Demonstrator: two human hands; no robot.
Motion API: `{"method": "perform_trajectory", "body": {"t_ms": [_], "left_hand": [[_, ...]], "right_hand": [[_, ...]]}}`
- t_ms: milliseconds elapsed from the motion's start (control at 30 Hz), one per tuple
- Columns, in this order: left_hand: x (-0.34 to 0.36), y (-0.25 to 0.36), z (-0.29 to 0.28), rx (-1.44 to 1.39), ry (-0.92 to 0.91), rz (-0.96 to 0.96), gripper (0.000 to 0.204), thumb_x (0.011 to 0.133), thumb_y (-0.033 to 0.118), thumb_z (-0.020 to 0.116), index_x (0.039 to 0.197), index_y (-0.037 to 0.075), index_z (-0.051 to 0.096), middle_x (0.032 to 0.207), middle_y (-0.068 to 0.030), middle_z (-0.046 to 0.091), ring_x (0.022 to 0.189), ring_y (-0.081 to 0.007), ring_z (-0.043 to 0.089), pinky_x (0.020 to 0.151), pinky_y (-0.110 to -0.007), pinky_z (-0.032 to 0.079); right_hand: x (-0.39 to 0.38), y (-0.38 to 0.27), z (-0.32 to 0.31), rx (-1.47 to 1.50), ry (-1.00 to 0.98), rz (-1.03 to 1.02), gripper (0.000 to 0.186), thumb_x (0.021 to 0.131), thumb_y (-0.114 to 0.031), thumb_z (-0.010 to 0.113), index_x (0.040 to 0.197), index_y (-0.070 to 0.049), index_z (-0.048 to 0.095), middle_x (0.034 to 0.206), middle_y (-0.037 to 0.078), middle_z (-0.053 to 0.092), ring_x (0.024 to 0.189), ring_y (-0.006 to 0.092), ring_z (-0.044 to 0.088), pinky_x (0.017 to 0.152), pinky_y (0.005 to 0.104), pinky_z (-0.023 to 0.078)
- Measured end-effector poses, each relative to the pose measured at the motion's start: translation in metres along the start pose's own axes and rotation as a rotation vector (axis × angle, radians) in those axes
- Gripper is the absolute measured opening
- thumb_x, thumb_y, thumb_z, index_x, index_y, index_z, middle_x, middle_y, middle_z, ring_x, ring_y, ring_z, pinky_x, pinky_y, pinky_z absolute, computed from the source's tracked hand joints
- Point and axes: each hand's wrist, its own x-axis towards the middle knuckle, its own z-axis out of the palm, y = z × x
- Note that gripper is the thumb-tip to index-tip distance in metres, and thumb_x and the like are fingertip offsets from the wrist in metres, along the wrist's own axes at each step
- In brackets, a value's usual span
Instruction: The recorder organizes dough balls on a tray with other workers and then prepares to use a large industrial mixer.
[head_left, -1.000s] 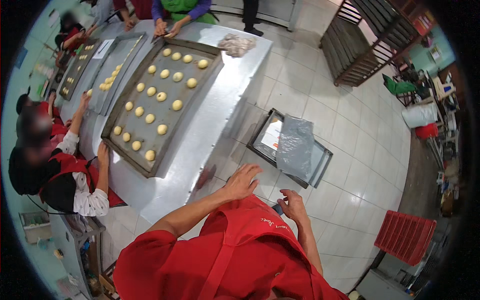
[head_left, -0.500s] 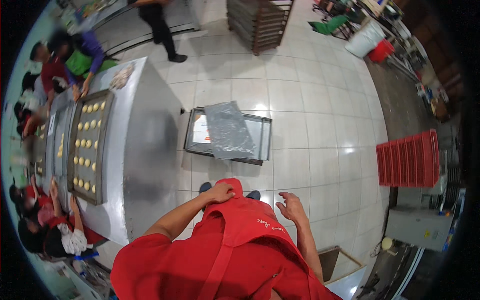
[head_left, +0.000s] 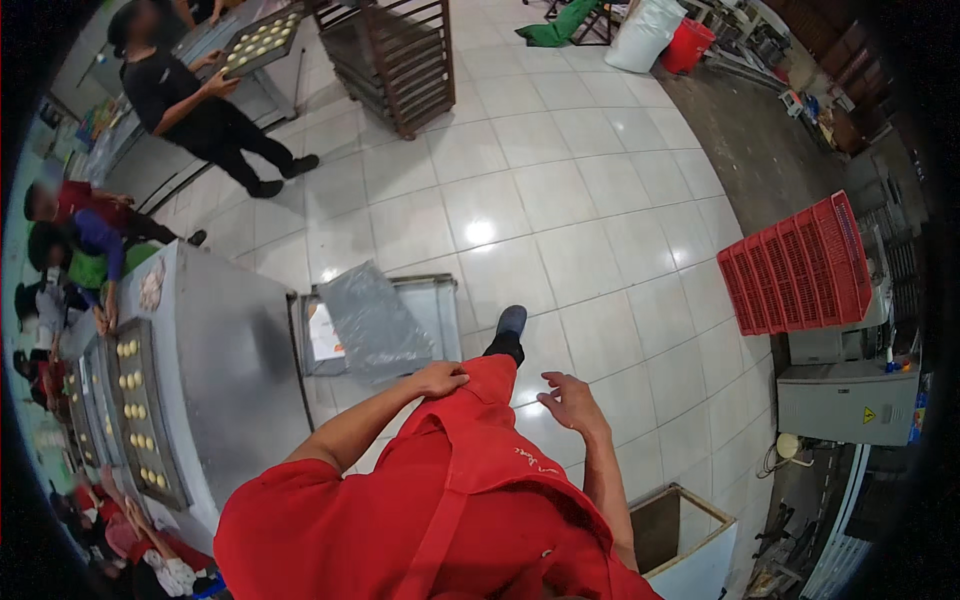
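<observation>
My left hand (head_left: 442, 378) is closed on the cloth of the red apron (head_left: 490, 385) I wear, its fingers curled at the apron's upper edge. To the right of the apron, my right hand (head_left: 572, 402) hangs in the air with fingers apart and holds nothing. Ahead, slightly left, stacked metal trays (head_left: 445, 300) lie on the floor. A grey plastic sheet (head_left: 375, 320) is draped over them, partly covering a white printed sheet (head_left: 323, 333). One dark shoe (head_left: 511, 320) of mine is stepped forward on the tiles.
A metal table (head_left: 225, 340) on the left carries a tray of dough balls (head_left: 137, 420), with people along its far side. A person in black (head_left: 180, 95) holds another dough tray (head_left: 262, 40) near a rack (head_left: 395, 70). Red crates (head_left: 795, 265) and an open-topped box (head_left: 690, 555) stand right.
My view has turned right and moved forward, so the floor trays and table sit further left. One foot has stepped ahead. The person in black now shows with a tray. My hands keep their poses.
</observation>
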Motion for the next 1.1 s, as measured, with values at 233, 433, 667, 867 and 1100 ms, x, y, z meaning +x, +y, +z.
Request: {"method": "perform_trajectory", "body": {"t_ms": [233,433,667,867,1100], "left_hand": [[0.168,0.079,-0.098,0.005,0.103,0.024,0.045,0.095,0.04,0.056,0.116,0.002,0.067,0.113,-0.0211,0.069,0.107,-0.0376,0.065,0.093,-0.044,0.05],[0.294,0.182,-0.206,0.073,0.207,0.16,0.044,0.098,0.038,0.057,0.123,0.002,0.064,0.118,-0.0221,0.067,0.108,-0.0351,0.065,0.094,-0.043,0.051],[0.408,0.216,-0.256,-0.076,0.423,0.006,0.04,0.095,0.035,0.058,0.116,0.002,0.067,0.113,-0.0203,0.069,0.107,-0.0375,0.065,0.095,-0.043,0.05],[0.495,0.194,-0.21,-0.061,0.377,-0.395,0.049,0.093,0.044,0.054,0.106,0.0,0.071,0.11,-0.0226,0.069,0.105,-0.037,0.065,0.094,-0.042,0.051],[0.626,0.262,-0.178,-0.481,0.208,-0.358,0.062,0.087,0.054,0.059,0.116,0.001,0.07,0.114,-0.0197,0.071,0.105,-0.0314,0.067,0.09,-0.039,0.052]], "right_hand": [[0.124,0.133,-0.13,-0.047,0.251,0.192,0.04,0.085,-0.022,0.072,0.119,-0.001,0.066,0.104,0.022,0.072,0.089,0.0316,0.072,0.08,0.0388,0.058],[0.136,0.32,-0.165,0.202,0.212,0.652,0.043,0.083,-0.026,0.074,0.117,-0.001,0.067,0.099,0.018,0.074,0.087,0.027,0.072,0.08,0.0375,0.057],[0.168,0.514,-0.183,-0.594,-0.124,0.222,0.045,0.092,-0.041,0.055,0.11,-0.003,0.07,0.093,0.013,0.073,0.076,0.0233,0.07,0.06,0.0368,0.057],[0.326,0.591,-0.352,-0.569,-0.363,0.25,0.045,0.095,-0.042,0.048,0.107,-0.005,0.072,0.093,0.012,0.073,0.076,0.0238,0.07,0.057,0.0384,0.056],[0.574,0.48,-0.672,-0.5,0.204,0.098,0.034,0.089,-0.035,0.063,0.103,-0.006,0.07,0.097,0.016,0.072,0.094,0.0343,0.068,0.083,0.0443,0.054]]}}
